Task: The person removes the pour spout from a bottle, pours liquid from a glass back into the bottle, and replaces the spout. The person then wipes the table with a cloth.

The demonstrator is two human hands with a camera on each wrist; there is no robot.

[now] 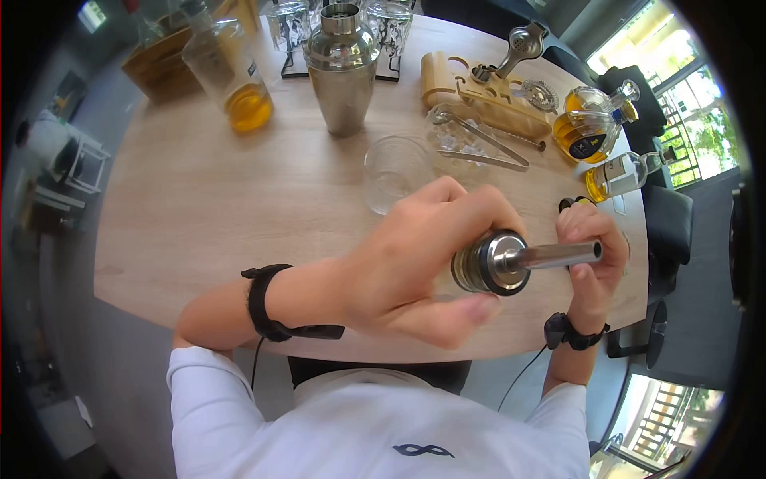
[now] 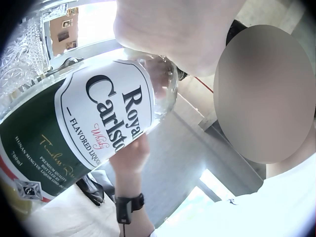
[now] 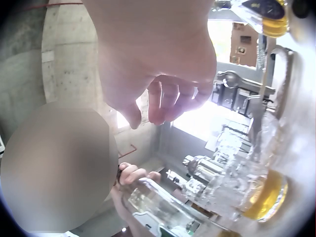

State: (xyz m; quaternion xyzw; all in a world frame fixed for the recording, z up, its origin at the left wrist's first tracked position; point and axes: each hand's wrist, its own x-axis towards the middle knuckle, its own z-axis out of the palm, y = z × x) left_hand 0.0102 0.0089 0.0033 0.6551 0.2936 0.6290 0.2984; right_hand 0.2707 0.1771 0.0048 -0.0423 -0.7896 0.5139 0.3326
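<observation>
Left hand (image 1: 415, 263) wrapped round bottle (image 2: 84, 143) neck, held above table (image 1: 199, 207) edge, steel pourer (image 1: 519, 259) pointing to 3 o'clock. Right hand (image 1: 590, 255) at 3 o'clock of left, fingers curled about the pourer's tip; whether they pinch it, cannot tell. Bottle label green and white in left wrist view. Empty glass (image 1: 395, 172) at 12 o'clock of left hand; shaker (image 1: 343, 68) beyond it. Ice bowl (image 1: 463, 144) with tongs (image 1: 491, 144) at 1 o'clock.
</observation>
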